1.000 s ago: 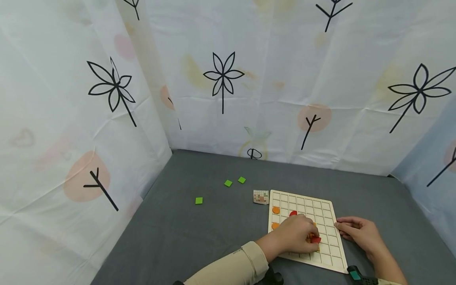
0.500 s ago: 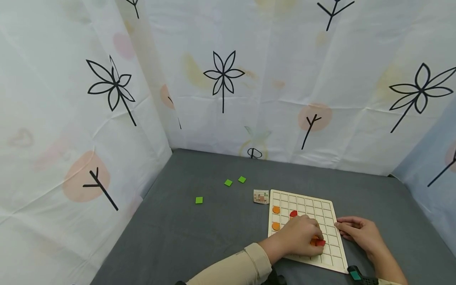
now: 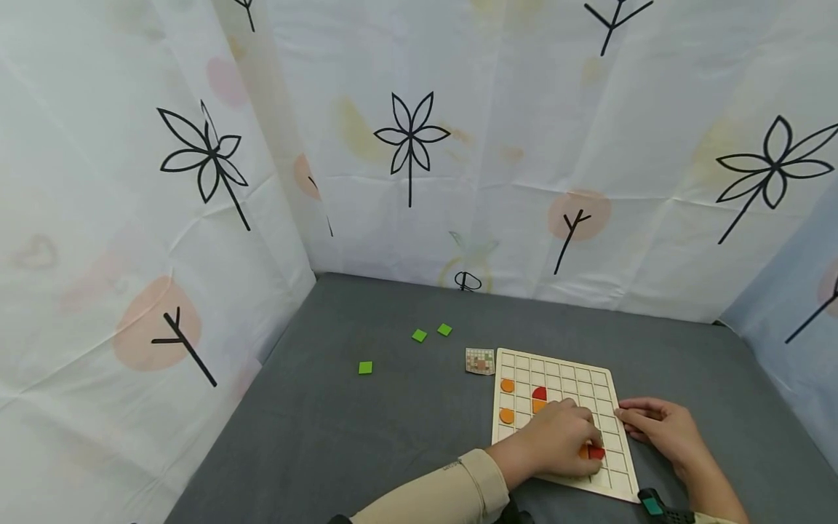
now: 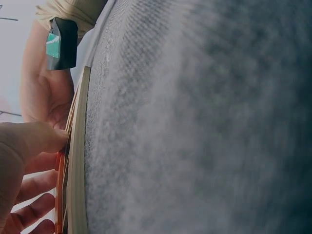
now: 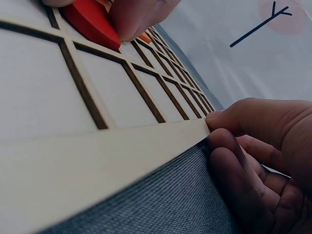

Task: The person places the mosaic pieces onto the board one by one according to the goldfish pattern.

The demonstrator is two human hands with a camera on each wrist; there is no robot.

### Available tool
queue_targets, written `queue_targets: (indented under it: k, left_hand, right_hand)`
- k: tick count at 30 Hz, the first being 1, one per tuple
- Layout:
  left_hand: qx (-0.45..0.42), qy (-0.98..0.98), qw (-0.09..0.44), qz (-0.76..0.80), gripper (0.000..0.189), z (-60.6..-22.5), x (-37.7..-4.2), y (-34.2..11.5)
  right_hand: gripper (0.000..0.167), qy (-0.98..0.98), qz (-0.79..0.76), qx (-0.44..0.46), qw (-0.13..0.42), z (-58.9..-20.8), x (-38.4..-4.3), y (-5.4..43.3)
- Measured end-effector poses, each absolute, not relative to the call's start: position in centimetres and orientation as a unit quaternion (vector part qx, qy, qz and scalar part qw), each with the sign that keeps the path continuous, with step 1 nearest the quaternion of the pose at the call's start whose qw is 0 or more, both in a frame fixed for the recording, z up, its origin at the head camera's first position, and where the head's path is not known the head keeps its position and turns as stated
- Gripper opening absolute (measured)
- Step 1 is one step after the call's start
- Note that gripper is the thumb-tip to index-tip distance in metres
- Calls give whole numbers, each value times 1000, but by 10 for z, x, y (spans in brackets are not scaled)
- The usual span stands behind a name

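Observation:
My left hand [image 3: 559, 440] reaches over the wooden grid board [image 3: 589, 386]. Its thumb and fingers pinch a small red piece with a rounded edge [image 3: 596, 453], which sits tilted at the grid lines in the right wrist view. An orange piece [image 3: 583, 452] shows beside it, partly covered by the fingers. At the board's right edge, my right hand [image 3: 661, 429] has its thumb [image 5: 229, 117] on the rim and curled fingers against the side, gripping it. Other pieces lie on the board: orange discs [image 3: 507, 386] at left, and a rounded red piece [image 3: 540, 394] touching an orange one [image 3: 539, 406].
Several green square tiles [image 3: 419, 335] lie on the grey tabletop [image 3: 366, 437], left of the board. A small card printed with a coloured grid [image 3: 480, 362] rests by the board's upper left corner. White patterned cloth [image 3: 497, 145] hangs around the table.
My left hand has slid right and slightly toward me across the board with the red piece, uncovering the orange piece below the upper red one. The right hand stays in place.

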State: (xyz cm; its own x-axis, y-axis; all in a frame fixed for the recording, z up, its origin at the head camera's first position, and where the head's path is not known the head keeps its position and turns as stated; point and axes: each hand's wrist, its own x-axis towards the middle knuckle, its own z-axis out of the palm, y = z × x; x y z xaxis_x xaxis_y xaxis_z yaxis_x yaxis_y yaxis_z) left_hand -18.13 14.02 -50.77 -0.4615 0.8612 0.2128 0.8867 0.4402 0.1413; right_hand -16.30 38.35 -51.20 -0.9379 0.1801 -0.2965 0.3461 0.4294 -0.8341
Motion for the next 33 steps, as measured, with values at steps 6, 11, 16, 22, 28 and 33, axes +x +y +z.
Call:
queue_targets:
  k: [6, 11, 16, 22, 28, 33]
  left_hand:
    - [-527, -840, 44, -120, 23, -508, -184, 140]
    - [-534, -835, 34, -127, 21, -508, -185, 140]
    - [-532, -836, 32, -132, 20, -509, -188, 142]
    - [-537, -832, 29, -135, 21, -508, -190, 141]
    - [-539, -832, 5, -133, 23, -506, -190, 138]
    - [-546, -827, -2, -134, 22, -506, -191, 136]
  right_hand:
    - [50, 840, -513, 156, 82, -513, -163, 385]
    - [49, 836, -517, 161, 88, -514, -162, 386]
    - [51, 839, -513, 160, 88, -513, -162, 385]
    - [50, 839, -514, 159, 84, -513, -163, 385]
    - [50, 836, -518, 158, 87, -514, -163, 386]
    - [50, 839, -515, 154, 84, -513, -163, 385]
